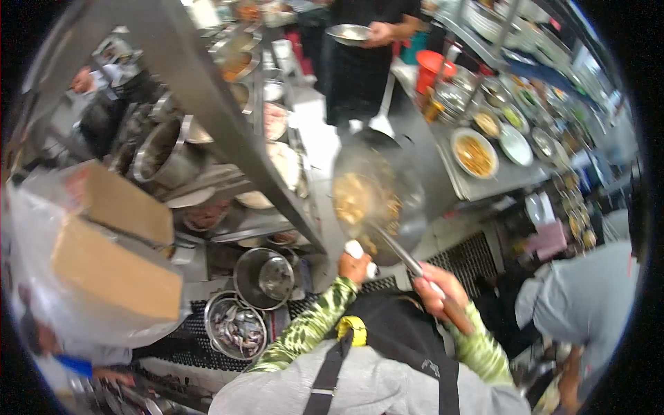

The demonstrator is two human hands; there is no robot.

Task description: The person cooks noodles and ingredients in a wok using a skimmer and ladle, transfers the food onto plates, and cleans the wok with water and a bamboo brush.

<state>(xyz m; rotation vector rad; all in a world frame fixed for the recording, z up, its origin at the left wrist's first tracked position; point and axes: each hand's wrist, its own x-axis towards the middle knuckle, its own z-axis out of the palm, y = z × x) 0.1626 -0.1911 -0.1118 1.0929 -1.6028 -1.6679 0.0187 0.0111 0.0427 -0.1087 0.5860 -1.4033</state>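
Note:
A large dark wok [413, 200] holds steaming brown food [351, 197], blurred by motion and steam. My right hand [441, 289] is closed around a long-handled ladle [395, 245] with a metal shaft and a wooden grip end; its head is hard to make out among the food. At the near left rim of the wok, my left hand [353, 268] is closed on a folded white cloth [353, 249]. Whether the wok's handle is inside the cloth cannot be seen. Both forearms wear green patterned sleeves.
Beyond the wok stands a person in black holding a metal bowl [349, 33]. On the right counter are a bowl of yellow food [474, 153] and a red container [434, 68]. Metal shelving [228, 131], a cardboard box [117, 263] and steel pots [263, 278] fill the left. Another person [588, 290] is close on the right.

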